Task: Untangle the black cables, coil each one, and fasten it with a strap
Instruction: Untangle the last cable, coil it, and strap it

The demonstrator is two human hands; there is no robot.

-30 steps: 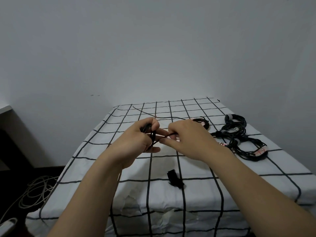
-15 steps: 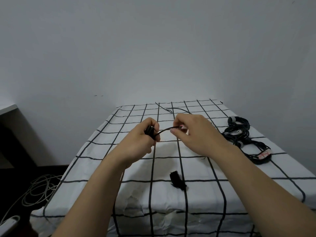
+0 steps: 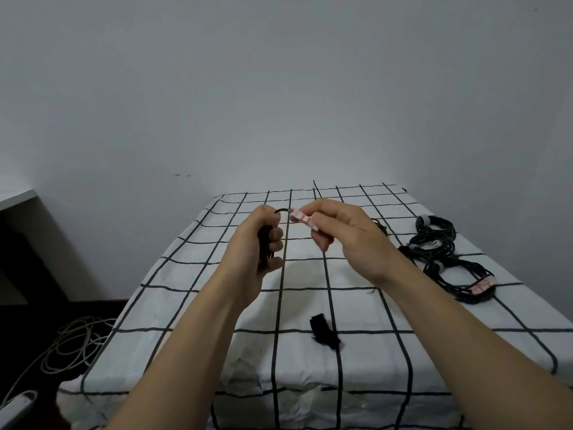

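My left hand (image 3: 259,243) grips a small bundle of coiled black cable (image 3: 264,245) above the table. A short loop of that cable arcs out of the top of the fist toward my right hand (image 3: 338,234). The right hand pinches the cable's end, which carries a white tag with red marks (image 3: 300,217). A loose black strap (image 3: 324,331) lies on the cloth near the front, below both hands. At the right of the table lies a pile of black cables (image 3: 440,252), some bound with grey straps and one with a white-and-red tag (image 3: 480,286).
The table wears a white cloth with a black grid (image 3: 192,305) and stands against a plain grey wall. Pale cables (image 3: 74,346) lie coiled on the dark floor at the left. A grey desk edge (image 3: 17,198) shows at the far left.
The cable between my hands has shortened to a small loop. My right hand now pinches the tagged end, and the left fist has turned upright around the bundle. Both hands have risen.
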